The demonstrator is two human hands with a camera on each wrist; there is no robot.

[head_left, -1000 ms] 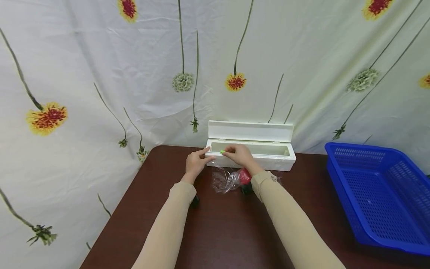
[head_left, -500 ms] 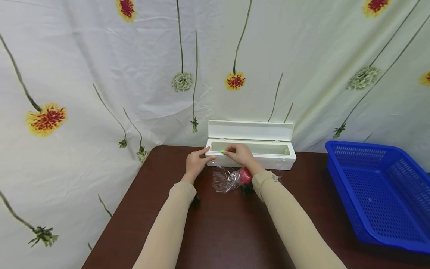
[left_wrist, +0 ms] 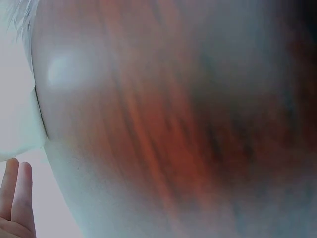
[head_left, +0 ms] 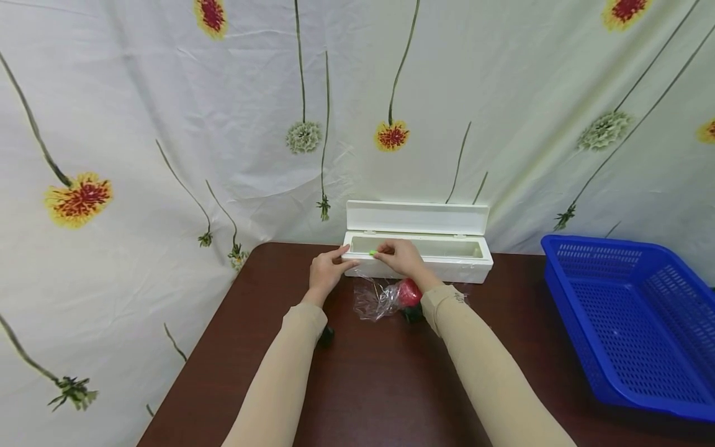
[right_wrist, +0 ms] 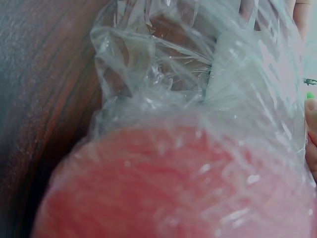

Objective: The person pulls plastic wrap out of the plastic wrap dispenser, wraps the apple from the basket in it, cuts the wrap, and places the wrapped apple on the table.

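Observation:
A long white cling film dispenser box stands at the table's back with its lid raised. My left hand rests on the box's left end, thumb along the front, index finger on the top edge; the left wrist view shows two straight fingers. My right hand pinches a small bright green piece at the box's front rim, left of its middle. Below that hand lies a red round thing in crumpled clear film; the right wrist view shows the film close up.
A blue perforated basket stands at the right. Dark objects partly show beside the red thing and by the left wrist. A flower-patterned cloth hangs behind the brown table.
Almost nothing moves. The green piece and my right fingertips sit very slightly further right; my left hand stays on the box.

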